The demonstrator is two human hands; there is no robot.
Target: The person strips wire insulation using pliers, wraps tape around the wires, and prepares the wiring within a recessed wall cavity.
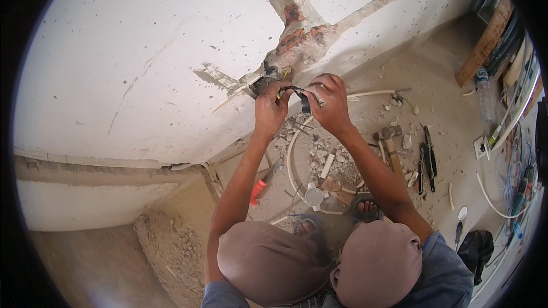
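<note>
My left hand [270,111] is closed in a pinch on a wire end [278,96] with a bit of yellow showing, beside the wall. A strip of black tape [295,89] runs from there across to my right hand [330,104]. The fingers of that hand are closed on the tape, and a dark loop of it, which looks like a roll [306,105], hangs under them. Just behind the left fingers is a dark recess [264,82] in the wall, with wires coming out. My fingers hide the exact joint.
A chiselled channel [294,11] exposes brick in the white wall. On the rubble-strewn floor lie a red-handled tool [258,190], a hammer [391,148], pliers [427,159], a round junction box [314,196] and pale conduit [290,159]. A plastic bottle [485,97] and cables [514,159] lie right.
</note>
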